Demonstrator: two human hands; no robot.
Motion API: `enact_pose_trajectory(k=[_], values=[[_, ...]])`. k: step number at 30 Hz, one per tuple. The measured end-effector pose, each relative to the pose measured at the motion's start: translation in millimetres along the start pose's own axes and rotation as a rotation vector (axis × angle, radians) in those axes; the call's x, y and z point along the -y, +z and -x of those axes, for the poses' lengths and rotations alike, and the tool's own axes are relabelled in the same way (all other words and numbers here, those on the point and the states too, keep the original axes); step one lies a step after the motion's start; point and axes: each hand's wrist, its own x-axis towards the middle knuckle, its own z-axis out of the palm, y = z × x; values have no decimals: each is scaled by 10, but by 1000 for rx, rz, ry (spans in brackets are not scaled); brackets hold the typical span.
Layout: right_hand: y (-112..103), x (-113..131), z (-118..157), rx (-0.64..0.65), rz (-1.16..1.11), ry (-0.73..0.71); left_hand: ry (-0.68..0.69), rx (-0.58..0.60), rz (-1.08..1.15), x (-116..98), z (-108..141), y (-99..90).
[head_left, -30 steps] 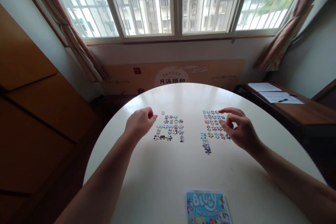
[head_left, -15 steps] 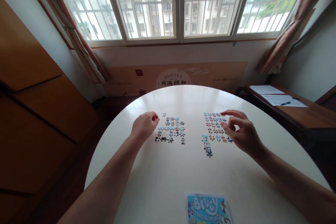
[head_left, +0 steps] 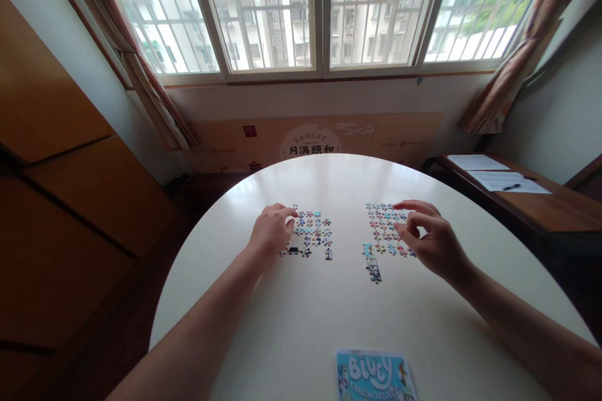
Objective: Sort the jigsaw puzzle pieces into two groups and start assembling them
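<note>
Small jigsaw puzzle pieces lie on a white round table (head_left: 291, 326) in two groups. My left hand (head_left: 271, 229) is over the left edge of the left group of puzzle pieces (head_left: 317, 229), hiding some of them. Its thumb and forefinger are curved with a small gap, and I see nothing between them. Over the right side of the right group of puzzle pieces (head_left: 382, 222) is my right hand (head_left: 430, 232), thumb and fingers apart, with no piece visible in it. A joined strip of pieces (head_left: 373, 263) extends below that group.
A blue picture card reading "Bluey" (head_left: 374, 376) lies at the table's near side. To the right, a brown side table (head_left: 540, 213) holds papers (head_left: 508, 180) and a pen. Wooden cabinets (head_left: 70, 200) stand at left, and a barred window (head_left: 320, 12) is ahead.
My left hand has moved right, onto the left edge of the left group. My right hand has barely shifted. The puzzle pieces look unmoved.
</note>
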Motion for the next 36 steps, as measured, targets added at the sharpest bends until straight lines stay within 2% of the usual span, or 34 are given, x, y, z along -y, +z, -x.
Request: enact_pose_trajectory(k=[13, 20, 23, 29, 32, 36], values=[[1, -10, -21, -26, -3, 37, 22, -82, -58, -145, 1, 162], [-11, -63, -56, -47, -3, 28, 73, -201, -85, -120, 10, 120], [-14, -112, -69, -64, -1, 39, 49, -161, -114, -166, -34, 36], [-14, -141, -79, -81, -4, 50, -3, 65, -230, -320, -339, -167], [-11, -134, -78, -67, -9, 45, -51, 102, -247, -357, -457, -219], [-17, -127, -77, -59, -11, 41, -62, 89, -235, -324, -447, -183]])
